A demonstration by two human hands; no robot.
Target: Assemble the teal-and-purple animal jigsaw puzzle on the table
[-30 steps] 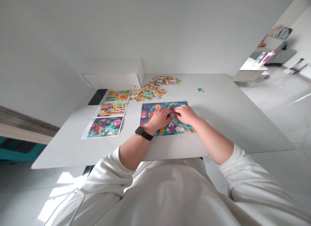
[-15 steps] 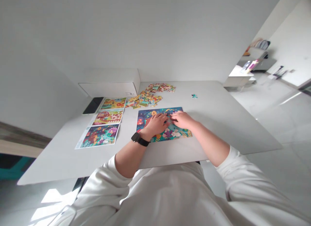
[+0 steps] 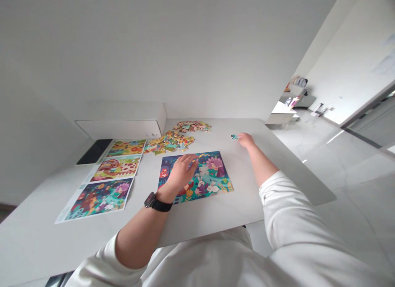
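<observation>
A colourful jigsaw puzzle (image 3: pixel 212 176) lies flat on the white table (image 3: pixel 277 171), nearly whole, with one pale gap near its middle. My left hand (image 3: pixel 180 171), a black watch on its wrist, rests open with fingers flat on the puzzle's left part. Far out to the right, my right hand (image 3: pixel 246 139) touches a single teal puzzle piece (image 3: pixel 234 136) lying alone on the table. Its fingers are curled by the piece; whether they grip it I cannot make out.
A heap of loose puzzle pieces (image 3: pixel 175 136) lies behind the puzzle. Three picture cards (image 3: pixel 114 171) lie in a row at the left, beside a black phone (image 3: pixel 94 151) and a white box (image 3: pixel 123 120). The table's right edge is close to my right hand.
My right hand left the puzzle and stretched out to the lone teal piece at the far right. My left hand stayed on the puzzle. The view swung to the right.
</observation>
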